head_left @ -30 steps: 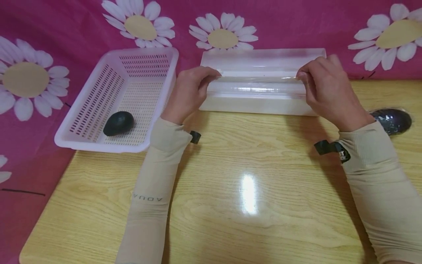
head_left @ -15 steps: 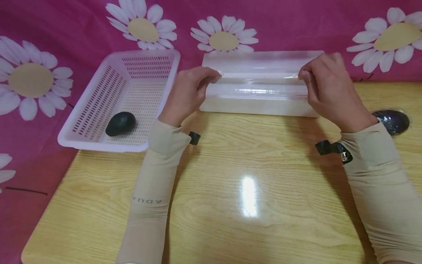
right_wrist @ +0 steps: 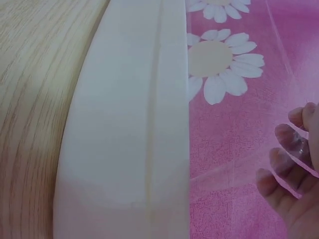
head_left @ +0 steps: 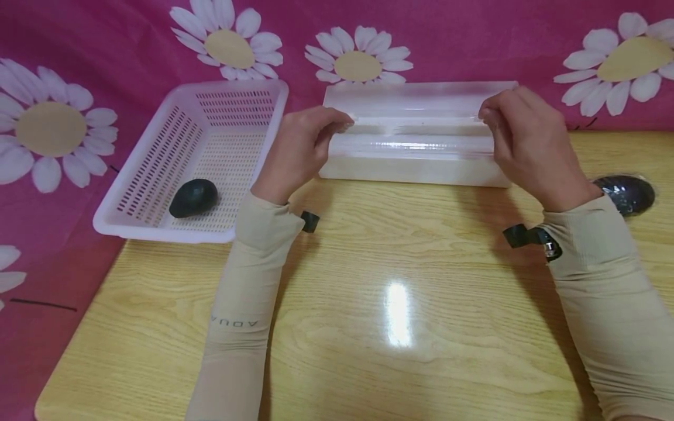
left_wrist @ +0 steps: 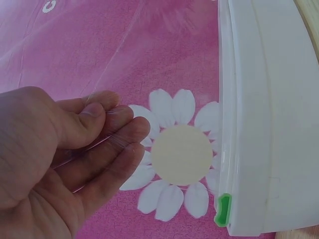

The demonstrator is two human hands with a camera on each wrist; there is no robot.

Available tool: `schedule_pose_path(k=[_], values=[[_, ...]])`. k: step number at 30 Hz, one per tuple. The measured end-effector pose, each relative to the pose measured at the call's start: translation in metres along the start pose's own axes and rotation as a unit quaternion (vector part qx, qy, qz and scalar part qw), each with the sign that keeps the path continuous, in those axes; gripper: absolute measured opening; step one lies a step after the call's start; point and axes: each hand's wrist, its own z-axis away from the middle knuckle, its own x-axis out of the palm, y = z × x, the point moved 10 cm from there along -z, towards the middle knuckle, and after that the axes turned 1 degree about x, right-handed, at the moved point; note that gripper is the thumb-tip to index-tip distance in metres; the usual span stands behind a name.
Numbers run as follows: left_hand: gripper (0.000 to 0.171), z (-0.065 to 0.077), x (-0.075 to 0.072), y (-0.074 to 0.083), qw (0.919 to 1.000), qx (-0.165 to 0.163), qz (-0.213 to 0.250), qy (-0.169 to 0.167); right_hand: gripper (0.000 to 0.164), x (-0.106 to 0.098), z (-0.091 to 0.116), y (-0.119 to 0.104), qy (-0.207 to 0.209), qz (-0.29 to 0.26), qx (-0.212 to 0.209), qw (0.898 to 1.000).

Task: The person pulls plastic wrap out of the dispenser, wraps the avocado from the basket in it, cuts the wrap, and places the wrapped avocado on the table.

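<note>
My left hand pinches one corner of a sheet of clear cling film between thumb and forefinger. At the other corner, my right hand pinches the film too. The sheet spans the gap between both hands above the open white cling film box, where the shiny roll lies. In the left wrist view, film drapes over the fingers, and a green slider sits at the end of the box. Film also covers the right fingertips in the right wrist view.
To the left stands a white perforated basket with a dark avocado-shaped fruit inside. A similar dark fruit wrapped in film lies beyond the right wrist. Behind the wooden table hangs a pink daisy-print cloth.
The right hand has shifted slightly, and the film between the hands looks flatter and less bunched. The left hand keeps its pinch almost unmoved. The camera view has dipped and shifted a little.
</note>
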Motion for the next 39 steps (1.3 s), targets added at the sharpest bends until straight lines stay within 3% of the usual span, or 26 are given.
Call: schedule_pose_path(k=[3,14,22,26,35,39], values=[[0.022,0.0,0.0,0.0,1.0,0.0,-0.001,0.0,0.016,-0.003,0.0,0.0,0.019,-0.005,-0.01,1.0],[0.023,0.0,0.001,0.001,1.0,-0.004,-0.004,-0.008,0.02,-0.002,0.001,0.001,0.015,-0.004,0.001,1.0],[0.022,0.0,0.0,0.0,0.9999,-0.003,-0.004,-0.01,0.029,0.002,0.003,-0.001,-0.07,0.015,0.004,0.997],[0.023,0.0,0.0,-0.001,0.9998,-0.011,-0.005,-0.016,0.027,-0.009,0.003,-0.001,-0.051,0.021,-0.01,0.998],[0.026,0.001,0.001,-0.004,0.9993,-0.025,-0.01,-0.024,0.016,-0.028,0.005,0.008,-0.019,0.051,0.009,0.998],[0.025,0.001,0.0,-0.003,0.9997,-0.015,-0.009,-0.016,0.014,-0.029,0.004,0.011,-0.021,0.052,0.022,0.998]])
